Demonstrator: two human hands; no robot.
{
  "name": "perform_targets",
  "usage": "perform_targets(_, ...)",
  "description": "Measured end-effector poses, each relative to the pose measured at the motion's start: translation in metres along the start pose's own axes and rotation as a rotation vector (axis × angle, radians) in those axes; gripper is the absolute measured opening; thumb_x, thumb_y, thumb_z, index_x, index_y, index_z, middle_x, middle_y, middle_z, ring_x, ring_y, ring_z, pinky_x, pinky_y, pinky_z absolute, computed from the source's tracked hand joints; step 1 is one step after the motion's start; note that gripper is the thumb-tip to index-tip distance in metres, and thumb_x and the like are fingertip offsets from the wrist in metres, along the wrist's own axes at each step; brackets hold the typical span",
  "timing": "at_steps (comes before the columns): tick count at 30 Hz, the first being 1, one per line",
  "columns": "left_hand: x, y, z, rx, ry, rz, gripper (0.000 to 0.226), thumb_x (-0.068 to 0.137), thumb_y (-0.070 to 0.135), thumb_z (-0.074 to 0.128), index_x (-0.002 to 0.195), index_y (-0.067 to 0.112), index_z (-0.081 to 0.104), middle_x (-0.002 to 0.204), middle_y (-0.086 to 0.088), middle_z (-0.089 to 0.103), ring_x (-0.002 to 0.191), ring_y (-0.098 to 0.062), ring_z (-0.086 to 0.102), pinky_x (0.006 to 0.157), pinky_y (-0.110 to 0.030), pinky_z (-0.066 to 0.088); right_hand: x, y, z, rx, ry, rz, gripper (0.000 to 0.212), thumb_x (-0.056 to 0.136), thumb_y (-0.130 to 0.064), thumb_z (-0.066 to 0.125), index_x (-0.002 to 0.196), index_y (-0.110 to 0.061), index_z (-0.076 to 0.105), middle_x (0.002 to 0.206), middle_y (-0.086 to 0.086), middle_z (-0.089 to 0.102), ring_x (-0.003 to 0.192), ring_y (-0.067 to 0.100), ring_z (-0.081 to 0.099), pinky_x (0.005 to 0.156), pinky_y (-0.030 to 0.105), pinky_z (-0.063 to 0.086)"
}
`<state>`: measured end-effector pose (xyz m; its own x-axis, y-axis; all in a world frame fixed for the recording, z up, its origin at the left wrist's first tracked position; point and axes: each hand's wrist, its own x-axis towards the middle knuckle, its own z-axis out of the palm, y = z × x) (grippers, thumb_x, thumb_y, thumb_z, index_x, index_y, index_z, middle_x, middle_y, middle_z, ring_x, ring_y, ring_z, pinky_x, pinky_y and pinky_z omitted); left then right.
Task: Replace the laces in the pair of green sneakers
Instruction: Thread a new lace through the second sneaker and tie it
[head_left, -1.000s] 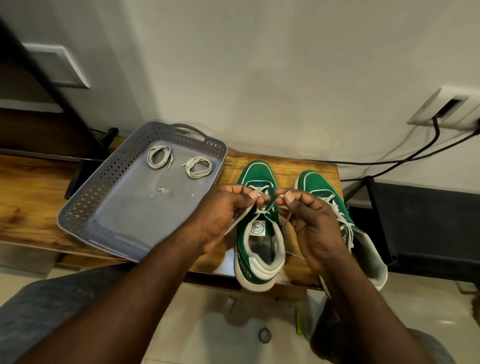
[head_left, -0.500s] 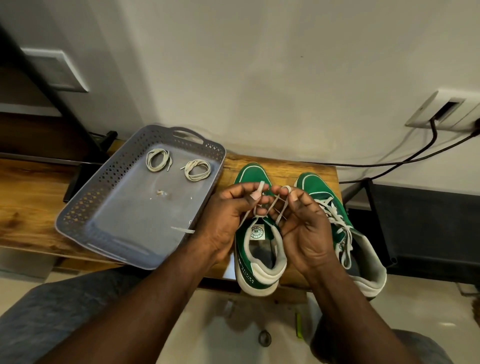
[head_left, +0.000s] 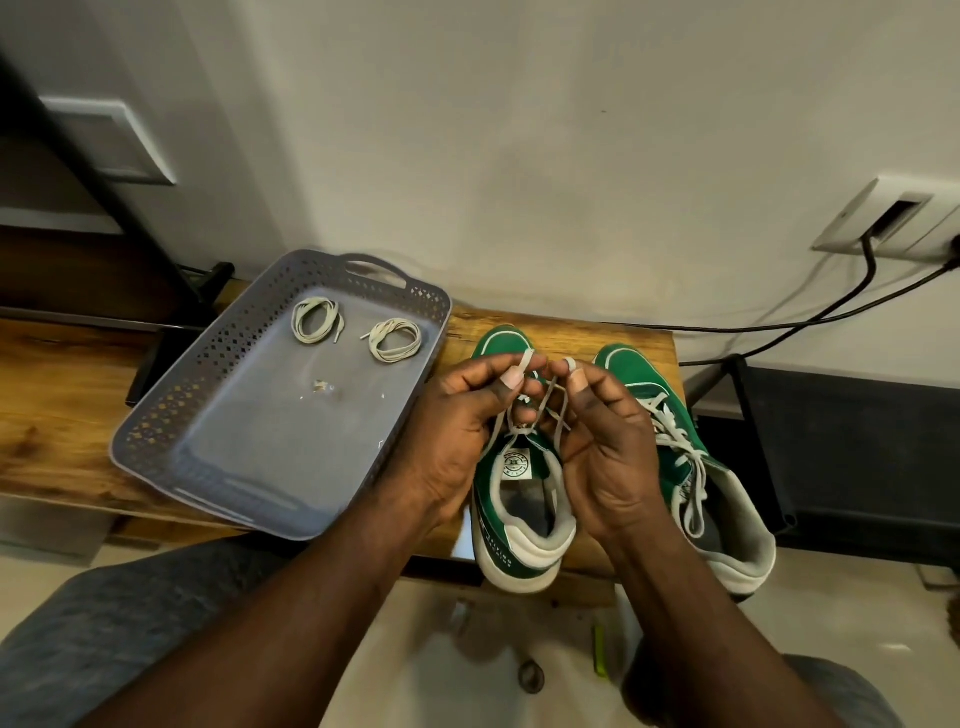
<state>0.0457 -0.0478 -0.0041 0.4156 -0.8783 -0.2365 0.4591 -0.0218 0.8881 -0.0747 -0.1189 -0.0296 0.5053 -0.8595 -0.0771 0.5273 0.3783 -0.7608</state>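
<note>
1. Both hands work over the left sneaker, whose heel overhangs the near edge of the tabletop. A second ago they sat low by the tongue, drawing the lace out sideways. Now they are raised and close together, palms turned up towards the camera.
2. The left hand has a clenched grip, pinching one lace end between thumb and forefinger so that the tip sticks up above the nail.
3. The right hand is also grasping, its thumb and forefinger nipping a strand of the same lace. Crossed strands run down between the hands to the top of the tongue.
4. There are two green sneakers. The right sneaker stands just beside the first, with a white lace threaded loosely and its ends trailing into the opening.
5. One grey perforated tray lies to the left, touching the left wrist.
6. Two coiled laces rest at the tray's far end, apart from each other.
7. Beyond, one wall socket has dark cables hanging from it.
</note>
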Motion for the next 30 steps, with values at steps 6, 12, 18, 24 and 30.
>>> perform_targets(6,0.000,-0.001,0.003,0.008,0.048,0.004,0.022,0.098,-0.003,0.062,0.116,0.003,0.072,0.105,-0.019,0.078,0.090,-0.020,0.073,0.079,-0.025,0.061,0.004,-0.001,0.001,-0.068,0.103,-0.009,0.016,0.090,-0.014,0.069,0.103,-0.005,0.075,0.100,0.014,0.076,0.087,0.025,0.073,0.075,0.036,0.063)
perform_targets(12,0.001,-0.001,0.006,-0.054,0.079,-0.034,0.026,0.095,-0.001,0.066,0.121,0.003,0.069,0.099,-0.015,0.079,0.084,-0.017,0.074,0.079,-0.027,0.063,0.009,0.001,0.000,-0.232,0.160,-0.081,0.015,0.089,-0.022,0.074,0.098,-0.012,0.079,0.100,0.013,0.077,0.091,0.027,0.072,0.085,0.043,0.059)
perform_targets(18,0.001,-0.001,0.005,-0.051,0.074,-0.047,0.017,0.102,0.007,0.060,0.116,0.003,0.069,0.086,-0.006,0.073,0.076,-0.014,0.067,0.073,-0.025,0.060,0.011,0.000,-0.009,-0.515,0.050,-0.139,0.023,0.101,-0.005,0.063,0.119,-0.010,0.075,0.114,0.008,0.077,0.109,0.028,0.073,0.094,0.045,0.060)
perform_targets(24,0.007,-0.005,0.007,-0.032,0.203,-0.081,0.012,0.107,0.006,0.053,0.100,0.007,0.063,0.071,-0.001,0.055,0.054,-0.008,0.043,0.058,-0.025,0.042,0.014,0.008,-0.007,-0.347,0.117,-0.070,0.020,0.103,-0.001,0.057,0.116,-0.005,0.072,0.088,0.003,0.070,0.066,0.017,0.056,0.060,0.030,0.054)
perform_targets(30,0.015,-0.005,0.008,0.023,0.314,-0.113,0.018,0.107,0.006,0.052,0.091,0.011,0.060,0.067,0.001,0.054,0.050,-0.005,0.044,0.049,-0.023,0.036,0.020,0.019,-0.007,-0.168,0.363,-0.026,0.022,0.104,0.004,0.051,0.111,-0.006,0.070,0.099,0.007,0.071,0.052,0.009,0.040,0.043,0.023,0.040)
